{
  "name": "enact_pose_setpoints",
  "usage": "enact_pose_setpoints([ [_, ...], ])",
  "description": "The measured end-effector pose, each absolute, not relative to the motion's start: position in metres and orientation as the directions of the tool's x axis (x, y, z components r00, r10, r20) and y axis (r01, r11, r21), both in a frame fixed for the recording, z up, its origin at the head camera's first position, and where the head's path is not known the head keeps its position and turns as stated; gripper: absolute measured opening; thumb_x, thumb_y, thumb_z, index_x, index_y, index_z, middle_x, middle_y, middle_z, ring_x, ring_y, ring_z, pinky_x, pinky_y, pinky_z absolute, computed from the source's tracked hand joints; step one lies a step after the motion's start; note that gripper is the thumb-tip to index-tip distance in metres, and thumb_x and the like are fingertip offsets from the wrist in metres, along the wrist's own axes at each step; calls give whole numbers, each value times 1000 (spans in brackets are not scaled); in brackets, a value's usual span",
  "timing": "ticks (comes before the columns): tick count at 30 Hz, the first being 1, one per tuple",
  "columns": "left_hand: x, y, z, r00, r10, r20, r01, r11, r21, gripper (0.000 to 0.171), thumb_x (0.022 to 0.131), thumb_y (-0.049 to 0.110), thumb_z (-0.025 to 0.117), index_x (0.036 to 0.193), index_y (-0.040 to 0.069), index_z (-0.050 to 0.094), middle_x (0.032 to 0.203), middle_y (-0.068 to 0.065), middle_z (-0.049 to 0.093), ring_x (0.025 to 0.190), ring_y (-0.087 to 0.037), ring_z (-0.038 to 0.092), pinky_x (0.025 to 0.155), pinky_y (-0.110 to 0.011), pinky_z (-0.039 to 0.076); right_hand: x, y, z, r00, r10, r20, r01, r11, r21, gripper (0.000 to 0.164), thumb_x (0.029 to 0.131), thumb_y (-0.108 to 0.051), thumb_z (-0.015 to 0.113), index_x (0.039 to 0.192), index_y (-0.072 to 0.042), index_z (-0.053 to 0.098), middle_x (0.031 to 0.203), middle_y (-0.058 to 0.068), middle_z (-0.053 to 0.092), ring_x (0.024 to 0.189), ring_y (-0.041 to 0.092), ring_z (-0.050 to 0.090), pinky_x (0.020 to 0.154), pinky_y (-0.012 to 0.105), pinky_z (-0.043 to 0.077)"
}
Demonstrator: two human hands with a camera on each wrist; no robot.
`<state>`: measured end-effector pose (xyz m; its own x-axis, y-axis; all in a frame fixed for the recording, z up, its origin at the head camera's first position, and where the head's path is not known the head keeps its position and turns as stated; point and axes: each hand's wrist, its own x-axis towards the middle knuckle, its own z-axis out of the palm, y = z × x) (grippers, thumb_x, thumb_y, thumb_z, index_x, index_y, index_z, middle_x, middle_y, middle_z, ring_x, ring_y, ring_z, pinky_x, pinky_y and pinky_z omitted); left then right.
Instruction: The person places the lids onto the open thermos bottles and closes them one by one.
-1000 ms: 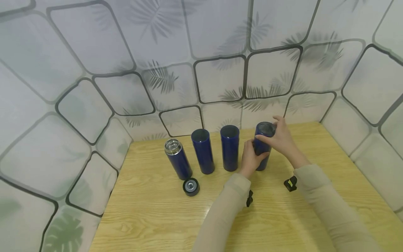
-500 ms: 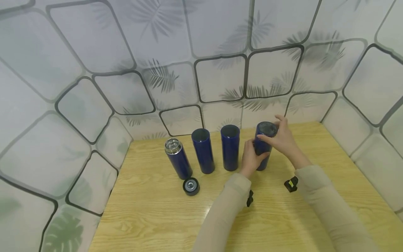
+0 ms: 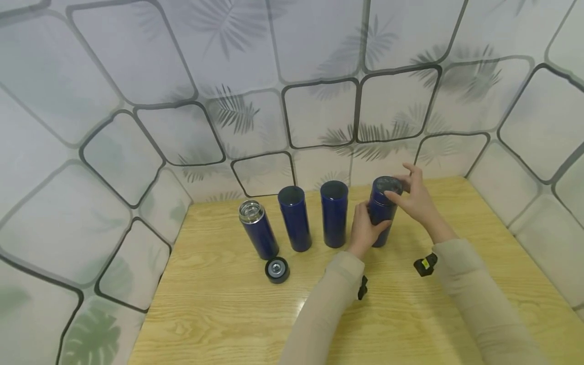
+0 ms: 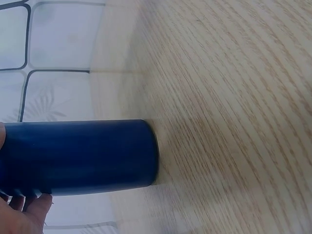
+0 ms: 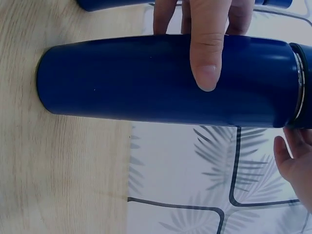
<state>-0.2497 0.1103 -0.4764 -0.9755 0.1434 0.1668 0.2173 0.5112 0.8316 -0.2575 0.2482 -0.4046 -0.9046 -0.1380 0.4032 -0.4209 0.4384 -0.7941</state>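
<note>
A dark blue thermos bottle [image 3: 384,210] stands upright at the right end of a row. My left hand [image 3: 364,230] grips its body, thumb across the front. At the top, my right hand [image 3: 417,204] holds the dark lid [image 3: 388,184] between thumb and fingers, its index finger raised. In the right wrist view a thin silver line shows between the lid [image 5: 306,80] and the bottle body [image 5: 122,80], with the left thumb [image 5: 206,68] on the body. The left wrist view shows the bottle's lower part [image 4: 92,156] and several left fingertips [image 4: 41,207].
Two capped blue bottles [image 3: 334,215] [image 3: 295,220] and an uncapped one [image 3: 260,233] with a silver mouth stand to the left on the wood-grain table [image 3: 219,314]. A loose black lid [image 3: 277,269] lies underside up before the uncapped bottle. A patterned wall covering [image 3: 319,114] rises behind.
My right hand has shifted slightly right, its thumb sliding across the lid's near edge. A seam below the lid now shows more clearly. The left hand keeps its place on the bottle.
</note>
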Motion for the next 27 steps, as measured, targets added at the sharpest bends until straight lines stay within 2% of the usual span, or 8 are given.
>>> enact_pose_setpoints([
  [8,-249,110,-476,-975,142,174,222,501,836,60,75,31,69,121,9,38,109,-1,42,99,-12,47,84,-21,40,-258,244,-403,-944,-41,327,-289,577,-764,93,74,-33,70,137,0,10,111,28,44,102,42,41,83,57,33],
  [10,-250,110,-477,-975,140,174,221,501,837,60,75,30,70,121,9,38,109,0,42,100,-12,47,84,-21,40,-258,244,-403,-947,-65,315,-294,568,-768,91,76,-32,69,138,-1,9,116,28,41,108,43,38,86,57,30],
  [13,-250,111,-477,-974,143,175,224,502,835,60,75,31,70,121,9,38,110,0,42,100,-11,47,85,-21,40,-258,246,-403,-936,-148,319,-349,499,-793,85,80,-19,66,138,-2,6,126,29,34,115,45,32,92,58,25],
  [17,-250,111,-477,-973,143,182,229,499,835,60,75,30,70,121,9,38,109,-1,42,99,-12,47,84,-22,40,-259,248,-403,-914,-213,346,-405,412,-816,84,79,-5,65,137,-1,4,127,31,34,113,45,35,91,58,25],
  [21,-251,110,-477,-971,148,189,239,506,829,60,75,31,69,121,8,38,109,-1,42,98,-12,47,83,-21,41,-260,243,-401,-936,-128,327,-345,507,-790,90,76,-19,70,137,-1,8,119,28,39,107,42,39,86,56,31],
  [24,-251,109,-478,-968,150,203,252,515,819,59,76,32,68,120,7,38,108,-2,42,97,-13,48,82,-21,41,-260,237,-401,-947,-54,317,-286,592,-753,93,72,-30,73,137,-1,12,114,27,37,101,40,39,82,54,33],
  [27,-250,110,-478,-966,154,207,257,515,818,58,76,33,68,119,7,39,108,-3,42,97,-13,48,83,-21,41,-259,235,-404,-940,-58,337,-299,615,-729,90,74,-30,71,136,1,13,115,28,34,102,41,37,82,56,31],
])
